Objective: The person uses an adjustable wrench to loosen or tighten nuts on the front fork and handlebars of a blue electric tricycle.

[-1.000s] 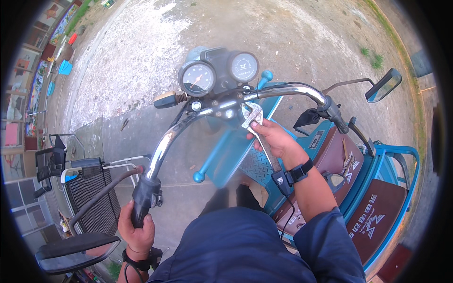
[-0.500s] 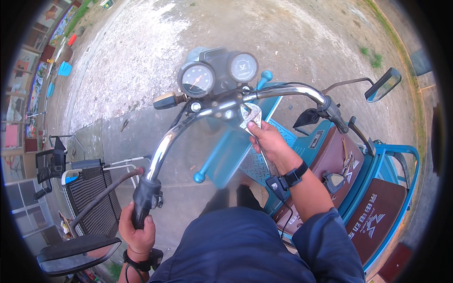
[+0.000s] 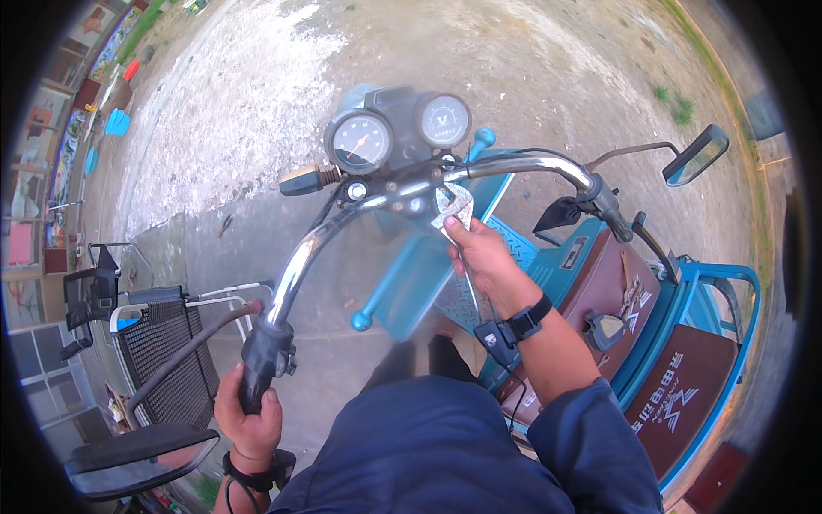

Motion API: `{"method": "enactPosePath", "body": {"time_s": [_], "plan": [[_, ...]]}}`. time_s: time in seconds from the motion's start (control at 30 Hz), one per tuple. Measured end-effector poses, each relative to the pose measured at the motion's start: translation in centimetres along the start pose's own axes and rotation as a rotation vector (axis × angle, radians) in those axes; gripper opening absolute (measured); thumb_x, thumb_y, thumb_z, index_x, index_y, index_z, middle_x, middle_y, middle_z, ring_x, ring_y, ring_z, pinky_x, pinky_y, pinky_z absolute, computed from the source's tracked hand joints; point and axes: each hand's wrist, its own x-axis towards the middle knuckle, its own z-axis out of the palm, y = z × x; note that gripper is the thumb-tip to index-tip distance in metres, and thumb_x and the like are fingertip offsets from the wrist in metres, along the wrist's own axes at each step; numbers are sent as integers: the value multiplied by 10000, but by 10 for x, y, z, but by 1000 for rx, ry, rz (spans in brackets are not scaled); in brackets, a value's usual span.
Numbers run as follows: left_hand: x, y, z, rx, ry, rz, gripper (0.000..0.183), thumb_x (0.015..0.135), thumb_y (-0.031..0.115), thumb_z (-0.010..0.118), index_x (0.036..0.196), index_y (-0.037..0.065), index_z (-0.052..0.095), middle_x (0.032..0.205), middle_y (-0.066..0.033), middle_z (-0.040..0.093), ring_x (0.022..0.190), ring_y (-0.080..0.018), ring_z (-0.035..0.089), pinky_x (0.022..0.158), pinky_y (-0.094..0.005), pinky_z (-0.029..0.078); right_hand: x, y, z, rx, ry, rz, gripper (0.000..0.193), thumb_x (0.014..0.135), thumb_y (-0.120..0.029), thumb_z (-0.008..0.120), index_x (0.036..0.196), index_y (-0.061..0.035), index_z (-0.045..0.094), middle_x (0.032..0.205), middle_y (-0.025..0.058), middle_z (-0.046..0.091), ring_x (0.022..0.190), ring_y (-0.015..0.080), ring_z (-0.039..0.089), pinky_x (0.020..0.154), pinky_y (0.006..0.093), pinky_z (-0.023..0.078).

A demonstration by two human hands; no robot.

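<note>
My left hand [image 3: 249,421] is closed round the black left grip [image 3: 258,373] of a chrome handlebar [image 3: 294,276] on a teal vehicle. In my right hand [image 3: 490,254] is a silver adjustable wrench [image 3: 460,202], jaws upward, its long handle running down past my wrist. The wrench's jaws are by the handlebar clamp [image 3: 409,190], close to its bolts; whether they grip a bolt I cannot tell. Just beyond the clamp are two round gauges, a left one [image 3: 359,142] and a right one [image 3: 444,120].
Mirrors stick out at the lower left [image 3: 141,463] and upper right [image 3: 696,155]. Brown seats [image 3: 685,394] in a teal frame stand at the right, with a small yellowish-topped object [image 3: 606,329] on the nearer one. A black mesh chair [image 3: 167,364] stands at the left.
The wrench and my right hand have shifted very slightly, with the jaws a little turned. The gauges and clamp sit a touch further right. My left hand stays on the grip.
</note>
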Motion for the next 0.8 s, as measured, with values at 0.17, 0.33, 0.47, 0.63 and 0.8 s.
{"method": "enactPosePath", "body": {"time_s": [0.17,0.33,0.47,0.63,0.8], "plan": [[-1,-3,1,-41,6,-10,549,746,97,698,1258,-29,546,1025,-188,627,847,-322,622,789,-390,491,-6,-5,1,21,22,29,257,972,-335,630,1054,-101,567,735,-16,512,588,86,485,420,233,376],[-1,-4,1,13,16,16,549,741,92,694,1255,-31,545,1028,-191,627,857,-331,625,792,-397,493,-10,1,-2,30,79,34,285,962,-360,644,1034,-96,563,718,-15,502,580,78,480,413,225,364],[-3,-2,0,-6,15,-22,552,738,89,695,1256,-32,544,1026,-192,628,860,-336,628,795,-399,496,-34,-15,-10,-40,36,-34,296,962,-371,643,1020,-93,563,691,-17,501,533,70,462,409,215,356],[0,1,-4,-46,-44,-43,519,787,64,660,1275,-60,534,1137,-184,618,982,-272,624,921,-354,476,-44,-33,-11,-163,-34,-143,313,971,-387,626,1001,-82,559,644,-19,488,467,65,431,404,215,357],[3,2,1,-23,17,0,535,747,74,687,1251,-38,548,1015,-197,633,854,-325,640,803,-381,509,-31,-13,-18,-228,-34,-68,322,974,-384,618,1004,-72,547,645,-13,480,477,68,442,400,224,355]]}}
